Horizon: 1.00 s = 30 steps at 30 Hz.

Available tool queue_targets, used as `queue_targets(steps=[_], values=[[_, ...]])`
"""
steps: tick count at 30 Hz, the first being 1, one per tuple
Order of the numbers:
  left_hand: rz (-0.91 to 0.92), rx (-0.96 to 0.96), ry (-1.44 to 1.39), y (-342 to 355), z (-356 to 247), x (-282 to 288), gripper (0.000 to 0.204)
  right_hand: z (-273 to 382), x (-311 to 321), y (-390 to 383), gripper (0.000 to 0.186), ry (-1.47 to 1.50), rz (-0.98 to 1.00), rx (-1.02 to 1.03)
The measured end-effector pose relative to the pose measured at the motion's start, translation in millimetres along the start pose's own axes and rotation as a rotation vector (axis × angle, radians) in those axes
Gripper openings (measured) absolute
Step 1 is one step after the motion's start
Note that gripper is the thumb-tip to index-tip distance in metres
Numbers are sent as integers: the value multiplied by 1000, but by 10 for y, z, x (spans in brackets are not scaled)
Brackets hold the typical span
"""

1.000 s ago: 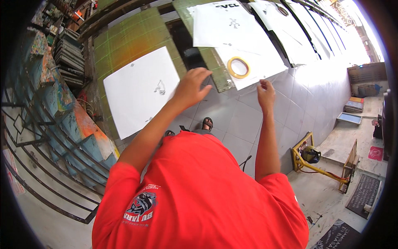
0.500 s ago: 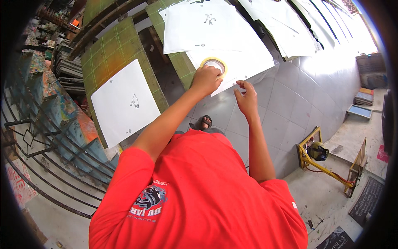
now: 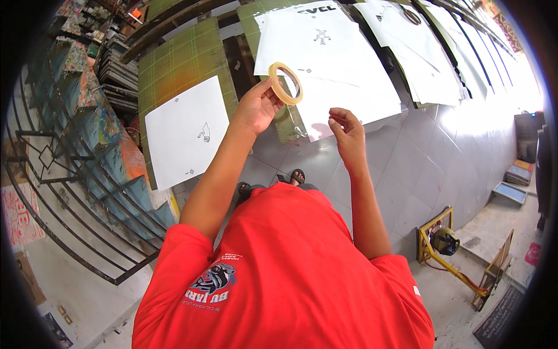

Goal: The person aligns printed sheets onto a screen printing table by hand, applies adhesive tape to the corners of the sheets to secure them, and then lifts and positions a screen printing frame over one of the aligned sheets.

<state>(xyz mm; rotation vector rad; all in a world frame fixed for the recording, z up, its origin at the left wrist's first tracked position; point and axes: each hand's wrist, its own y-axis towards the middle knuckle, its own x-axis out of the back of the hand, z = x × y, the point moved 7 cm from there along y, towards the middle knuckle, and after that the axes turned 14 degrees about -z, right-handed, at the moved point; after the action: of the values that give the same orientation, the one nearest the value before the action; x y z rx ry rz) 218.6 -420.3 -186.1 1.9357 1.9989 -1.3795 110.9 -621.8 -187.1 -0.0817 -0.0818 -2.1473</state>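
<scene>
My left hand (image 3: 257, 107) grips a roll of yellowish tape (image 3: 286, 99) by its left side, raised above the gap between two green boards. My right hand (image 3: 347, 136) hovers at the lower edge of the white paper sheets (image 3: 354, 75) on the middle board (image 3: 288, 129), fingers bent and a little apart. The top sheet has a small line drawing and printed marks. Another white sheet (image 3: 180, 139) with a small drawing lies on the left board (image 3: 174, 58).
More sheet-covered boards (image 3: 424, 64) run to the upper right. At left are a black metal railing (image 3: 70, 221) and stacked frames (image 3: 116, 78). Grey tiled floor (image 3: 395, 163) shows below the boards. A yellow metal frame (image 3: 430, 227) stands at lower right.
My left hand reached to the tape roll on the sheets and has lifted it up and leftward. My right hand has moved slightly leftward, staying near the paper's edge.
</scene>
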Motion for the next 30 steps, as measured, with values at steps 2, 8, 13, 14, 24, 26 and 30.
queue_targets(steps=[2,8,13,14,24,26,30], values=[[-40,30,-72,-139,-44,54,29,38,-190,-52,27,55,55,-38],[-45,-9,-182,-401,-130,179,29,268,-679,-293,35,64,82,-37],[-66,-16,-188,-551,-173,309,33,938,-878,-493,46,-317,235,801],[-71,-8,-182,-566,-172,347,34,957,-919,-506,46,-333,302,815],[-142,38,-97,-681,20,578,31,928,-976,-691,21,-303,447,946],[-162,43,-73,-693,81,648,31,897,-984,-737,17,-290,478,908],[-61,-94,144,-855,88,749,35,840,-978,-788,12,-170,425,664]])
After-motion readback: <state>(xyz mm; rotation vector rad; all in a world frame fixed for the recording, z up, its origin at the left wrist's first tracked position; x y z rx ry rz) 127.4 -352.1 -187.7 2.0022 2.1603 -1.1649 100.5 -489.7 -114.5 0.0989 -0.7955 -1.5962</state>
